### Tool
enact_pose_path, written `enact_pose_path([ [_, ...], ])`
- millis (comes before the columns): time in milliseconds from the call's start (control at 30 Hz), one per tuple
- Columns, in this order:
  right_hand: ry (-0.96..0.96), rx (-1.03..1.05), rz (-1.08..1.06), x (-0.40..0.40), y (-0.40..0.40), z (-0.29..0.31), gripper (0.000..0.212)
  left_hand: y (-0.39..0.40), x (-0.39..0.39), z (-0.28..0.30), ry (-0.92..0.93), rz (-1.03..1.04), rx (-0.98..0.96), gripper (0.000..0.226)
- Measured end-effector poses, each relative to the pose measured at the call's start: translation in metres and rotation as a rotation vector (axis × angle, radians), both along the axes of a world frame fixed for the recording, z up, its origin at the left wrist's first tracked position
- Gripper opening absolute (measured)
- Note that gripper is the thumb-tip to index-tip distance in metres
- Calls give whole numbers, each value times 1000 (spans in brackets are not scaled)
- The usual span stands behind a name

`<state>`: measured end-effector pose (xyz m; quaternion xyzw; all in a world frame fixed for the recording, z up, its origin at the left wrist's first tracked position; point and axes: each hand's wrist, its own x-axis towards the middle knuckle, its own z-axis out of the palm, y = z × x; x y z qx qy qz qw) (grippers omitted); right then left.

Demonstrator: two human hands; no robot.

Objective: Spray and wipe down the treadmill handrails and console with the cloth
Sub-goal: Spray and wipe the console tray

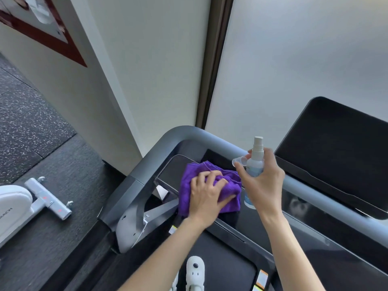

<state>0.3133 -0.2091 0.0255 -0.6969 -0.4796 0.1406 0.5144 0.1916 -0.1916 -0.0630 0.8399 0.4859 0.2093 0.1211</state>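
Note:
My left hand [206,193] presses a bunched purple cloth [192,181] flat onto the dark left part of the treadmill console [173,171]. My right hand [263,178] holds a small white spray bottle [255,162] upright just right of the cloth, its nozzle on top, and pinches the clear cap [239,161] between fingers. The grey handrail [159,152] curves around the console's left corner and runs right behind both hands. The black screen [336,152] rises at the right.
A wall and a dark window frame [216,59] stand close behind the treadmill. A white exercise machine [27,204] sits on the speckled floor at the left. My white shoe [195,271] rests on the treadmill belt below.

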Motion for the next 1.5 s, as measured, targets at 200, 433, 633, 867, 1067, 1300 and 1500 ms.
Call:
enact_pose_path([
  [200, -7, -36, 42, -6, 5, 7, 29, -1, -6, -1, -39, -204, -65, 40],
  [433, 71, -148, 139, -10, 21, 3, 32, 9, -68, -2, -112, -92, -65, 41],
  [633, 120, -306, 333, -7, 50, -9, 31, -7, -90, 6, -278, 33, -73, 45],
  [867, -7, -373, 440, -41, 81, -39, 30, -12, -122, 44, -564, 318, -200, 61],
  [1067, -250, -396, 406, -71, 94, -59, 30, 0, -135, 54, -570, 460, -220, 47],
  [1300, -353, -430, 393, -76, 100, -62, 32, -1, -133, 50, -543, 463, -218, 49],
  [1500, -249, -350, 369, -69, 86, -55, 40, -1, -134, 50, -559, 453, -222, 47],
])
